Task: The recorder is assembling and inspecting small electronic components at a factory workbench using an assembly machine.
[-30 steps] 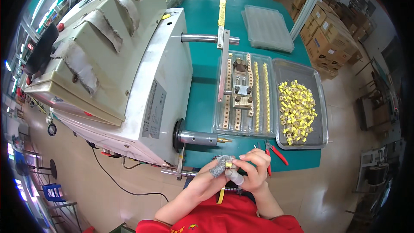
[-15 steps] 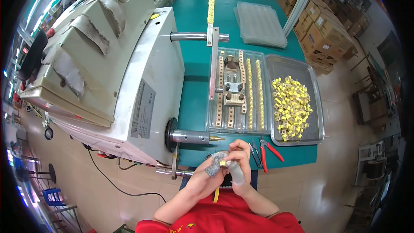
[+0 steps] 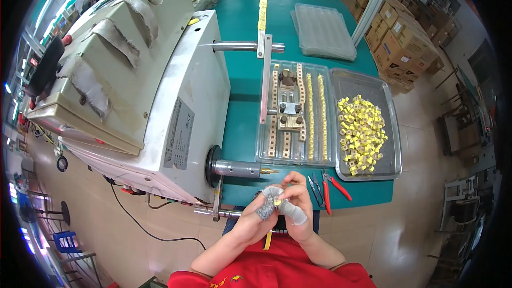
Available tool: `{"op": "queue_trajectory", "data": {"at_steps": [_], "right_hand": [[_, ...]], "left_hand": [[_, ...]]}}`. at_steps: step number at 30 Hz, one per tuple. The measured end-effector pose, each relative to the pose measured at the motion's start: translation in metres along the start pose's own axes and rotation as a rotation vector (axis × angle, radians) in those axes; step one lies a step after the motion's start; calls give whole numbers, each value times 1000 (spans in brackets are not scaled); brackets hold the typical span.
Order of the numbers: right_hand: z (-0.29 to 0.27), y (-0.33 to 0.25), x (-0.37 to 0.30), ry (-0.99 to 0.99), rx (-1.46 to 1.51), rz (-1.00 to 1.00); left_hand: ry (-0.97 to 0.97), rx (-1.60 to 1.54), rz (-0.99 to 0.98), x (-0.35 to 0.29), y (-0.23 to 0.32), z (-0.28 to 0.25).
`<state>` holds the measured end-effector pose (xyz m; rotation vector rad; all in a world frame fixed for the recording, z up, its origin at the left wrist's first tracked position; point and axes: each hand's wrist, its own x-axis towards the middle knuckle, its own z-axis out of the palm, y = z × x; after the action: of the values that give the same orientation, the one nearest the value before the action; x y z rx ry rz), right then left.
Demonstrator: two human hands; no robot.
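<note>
A small yellow-taped coil bobbin point(image 3: 277, 202) is pinched between the fingertips of both hands, just beyond my lap. My left hand point(image 3: 252, 225) is closed on its left side, with grey fabric finger covers on. From the right, my right hand point(image 3: 301, 208) closes its thumb and index finger on the same piece, and pale covers wrap some of its fingers. The fingers hide most of the bobbin. Just above my hands, the winding machine's spindle point(image 3: 237, 169) points right with a brass tip point(image 3: 268, 171). No piece sits on that tip.
A metal tray point(image 3: 393, 128) holds a heap of yellow bobbins point(image 3: 360, 136). Left of it, a clear plastic tray point(image 3: 332, 152) carries rows of bobbins under a metal fixture point(image 3: 289, 109). Tweezers point(image 3: 316, 189) and red-handled cutters point(image 3: 336, 186) lie nearby. The white machine point(image 3: 186, 106) stands left.
Both hands stay in nearly the same place. The fingers have shifted around the bobbin, which now looks turned and more covered.
</note>
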<state>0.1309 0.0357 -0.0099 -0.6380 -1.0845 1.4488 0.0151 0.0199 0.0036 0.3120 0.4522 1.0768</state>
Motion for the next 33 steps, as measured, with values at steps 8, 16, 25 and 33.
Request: {"op": "queue_trajectory", "data": {"at_steps": [8, 16, 25, 33], "right_hand": [[-2, -6, 2, 32, -331, -66], [-17, -18, 11, 0, -1058, -620], [-6, -3, 7, 88, -529, -381], [-9, -3, 6, -10, -453, -237]], "left_hand": [[10, 24, 23, -2, 3, -3], [93, 77, -6, -7, 3, 4], [43, 468, 229, -5, -15, -13], [31, 170, 126, -5, -4, -1]]}}
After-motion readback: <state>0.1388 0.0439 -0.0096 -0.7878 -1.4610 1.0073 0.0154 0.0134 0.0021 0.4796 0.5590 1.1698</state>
